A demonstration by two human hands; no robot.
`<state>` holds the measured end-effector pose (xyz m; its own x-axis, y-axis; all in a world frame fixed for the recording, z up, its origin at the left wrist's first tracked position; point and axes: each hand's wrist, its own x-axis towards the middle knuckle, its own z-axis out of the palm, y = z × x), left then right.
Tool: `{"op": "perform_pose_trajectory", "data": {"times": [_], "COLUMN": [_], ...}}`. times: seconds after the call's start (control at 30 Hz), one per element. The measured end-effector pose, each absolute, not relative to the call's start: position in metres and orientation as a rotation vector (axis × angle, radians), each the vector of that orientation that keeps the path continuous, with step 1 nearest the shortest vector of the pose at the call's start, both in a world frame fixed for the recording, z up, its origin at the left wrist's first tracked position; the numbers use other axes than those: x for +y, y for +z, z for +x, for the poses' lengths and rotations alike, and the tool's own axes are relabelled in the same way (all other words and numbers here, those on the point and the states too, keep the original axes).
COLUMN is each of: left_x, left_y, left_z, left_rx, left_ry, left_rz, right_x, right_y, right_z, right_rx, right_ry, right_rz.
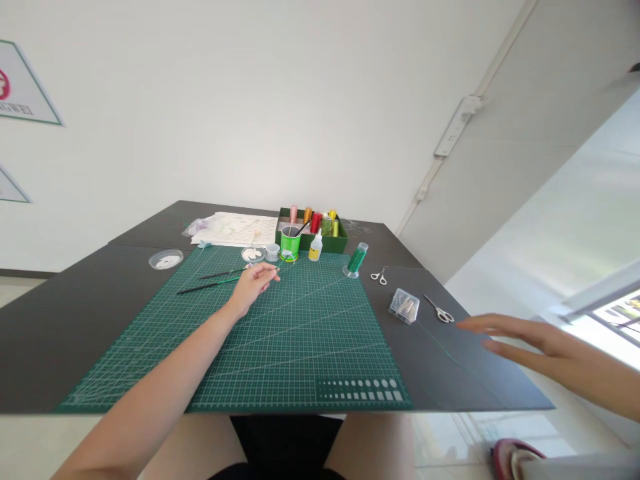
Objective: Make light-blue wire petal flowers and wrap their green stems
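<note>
My left hand (254,283) is over the far half of the green cutting mat (300,327), its fingers pinched together. Something tiny shows at the fingertips, too small to name. Beside and partly behind this hand lie two thin dark sticks (207,287), one with a green stretch. Past the table's right edge, my right hand (530,343) is stretched out, with fingers and thumb apart and nothing visible in it. Nearest to it are white-handled scissors (444,315) and a clear plastic box (405,306) with small contents. A thin green thread (445,350) trails over the black table.
At the back stand a green box (345,241) of coloured thread spools, a bright green tin (289,245) and a glue bottle (315,247). A green thread spool (357,260) and small scissors (379,277) sit rightward. Dishes of white pieces (167,260) lie left and centre.
</note>
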<state>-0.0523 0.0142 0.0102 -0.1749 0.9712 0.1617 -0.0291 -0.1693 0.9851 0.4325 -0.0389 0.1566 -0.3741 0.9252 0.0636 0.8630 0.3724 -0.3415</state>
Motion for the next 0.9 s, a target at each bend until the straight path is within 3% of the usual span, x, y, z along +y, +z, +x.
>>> {"op": "perform_pose_trajectory", "data": {"times": [0.07,0.27,0.47,0.7,0.9], "left_x": [0.01,0.003,0.003,-0.003,-0.004], "left_y": [0.007,-0.005,-0.013,-0.013,-0.013], "left_z": [-0.039,-0.021,-0.019,-0.01,-0.007], "left_rx": [1.184,1.144,1.056,1.185,1.285], "left_ry": [1.436,1.382,1.434,1.496,1.458], "left_rz": [1.222,1.267,1.34,1.417,1.362], "right_x": [-0.026,0.027,0.05,0.038,0.034], "right_y": [0.143,0.074,0.006,-0.01,-0.007], "right_z": [0.379,0.233,0.141,0.129,0.134], "right_rx": [-2.484,-2.497,-1.936,-1.562,-1.376], "right_ry": [0.671,0.957,1.565,1.353,1.481], "right_rz": [-1.478,-1.126,-0.663,-0.888,-0.929]}}
